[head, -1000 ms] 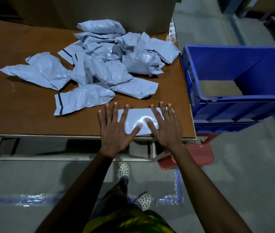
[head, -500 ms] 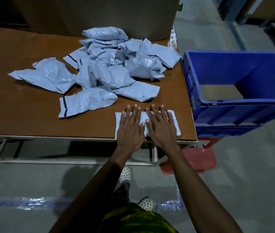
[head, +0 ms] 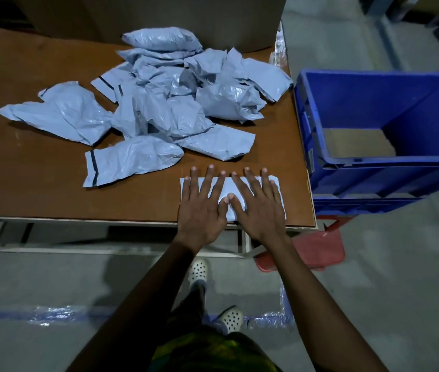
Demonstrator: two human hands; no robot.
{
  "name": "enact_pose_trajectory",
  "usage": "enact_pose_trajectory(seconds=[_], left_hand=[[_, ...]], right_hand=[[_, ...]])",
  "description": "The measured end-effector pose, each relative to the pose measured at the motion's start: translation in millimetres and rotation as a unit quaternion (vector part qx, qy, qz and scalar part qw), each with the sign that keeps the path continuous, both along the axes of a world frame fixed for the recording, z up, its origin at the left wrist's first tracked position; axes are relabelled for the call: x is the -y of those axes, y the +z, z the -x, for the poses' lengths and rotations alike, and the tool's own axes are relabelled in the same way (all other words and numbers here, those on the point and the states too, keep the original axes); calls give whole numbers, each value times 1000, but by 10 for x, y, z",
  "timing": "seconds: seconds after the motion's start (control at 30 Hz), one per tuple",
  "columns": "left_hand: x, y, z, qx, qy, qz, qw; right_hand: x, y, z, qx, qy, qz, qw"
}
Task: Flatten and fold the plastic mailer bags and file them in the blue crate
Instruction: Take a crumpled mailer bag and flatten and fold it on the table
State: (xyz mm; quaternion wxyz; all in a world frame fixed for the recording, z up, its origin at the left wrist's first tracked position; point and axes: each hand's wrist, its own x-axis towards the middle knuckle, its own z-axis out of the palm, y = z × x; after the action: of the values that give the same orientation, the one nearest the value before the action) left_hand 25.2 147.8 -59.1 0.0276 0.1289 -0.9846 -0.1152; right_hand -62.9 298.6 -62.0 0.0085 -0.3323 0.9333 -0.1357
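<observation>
A person's left hand (head: 202, 208) and right hand (head: 259, 208) lie flat, fingers spread, pressing a pale grey plastic mailer bag (head: 225, 189) at the near edge of the brown wooden table (head: 38, 194), gripping nothing. Flattening appears underway; folding, then filing in the blue plastic crate (head: 373, 167) to the right, likely follows.

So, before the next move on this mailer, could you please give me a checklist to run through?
1. The flattened mailer bag pinned under both hands: ok.
2. The left hand and right hand flat, fingers straight: ok.
3. Bag fully on the wooden table, not overhanging its near edge: cannot tell.
4. The pile of crumpled mailers apart from this bag: ok.
5. The blue crate beside the table, open, with room: ok.
</observation>
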Motion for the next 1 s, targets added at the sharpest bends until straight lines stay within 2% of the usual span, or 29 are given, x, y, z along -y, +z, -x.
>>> enact_pose_trajectory(seconds=[0.07, 0.17, 0.2, 0.33, 0.4, 0.43, 0.5, 0.6, 0.67, 0.73, 0.83, 0.9, 1.0], left_hand=[[56, 92, 29, 31, -7, -33, 999], [268, 377, 55, 107, -29, -95, 989], [343, 479, 71, 122, -38, -90, 988], [491, 749, 264, 127, -71, -8, 989], [467, 919, 331, 122, -51, -9, 991], [459, 1023, 343, 90, -39, -6, 995], [439, 1208, 302, -43, -25, -5, 999], [371, 1227, 137, -272, -30, -4, 962], [279, 1010, 22, -326, -49, 18, 944], [186, 653, -130, -305, -54, 3, 951], [76, 106, -411, -235, -20, -76, 969], [33, -5, -498, -218, -2, -126, 968], [5, 156, -407, -192, 9, -126, 973]], right_hand=[[13, 99, 38, 53, 7, -10, 999], [-125, 349, 225, 200, 38, 7, 979], [-173, 444, 294, 210, 50, 1, 977], [-169, 784, 515, 198, 73, -81, 974], [-111, 1015, 578, 183, 75, -75, 977], [-108, 1146, 619, 169, 77, -47, 981], [-180, 1357, 676, 152, 77, 44, 984], [-337, 1423, 646, 33, 92, 173, 980], [-420, 1223, 520, -74, 100, 176, 977], [-520, 874, 334, -130, 95, 170, 972], [-679, 338, 33, -85, 99, 153, 980], [-726, 193, -98, -48, 80, 154, 984], [-635, 329, -151, -49, 40, 201, 978]])
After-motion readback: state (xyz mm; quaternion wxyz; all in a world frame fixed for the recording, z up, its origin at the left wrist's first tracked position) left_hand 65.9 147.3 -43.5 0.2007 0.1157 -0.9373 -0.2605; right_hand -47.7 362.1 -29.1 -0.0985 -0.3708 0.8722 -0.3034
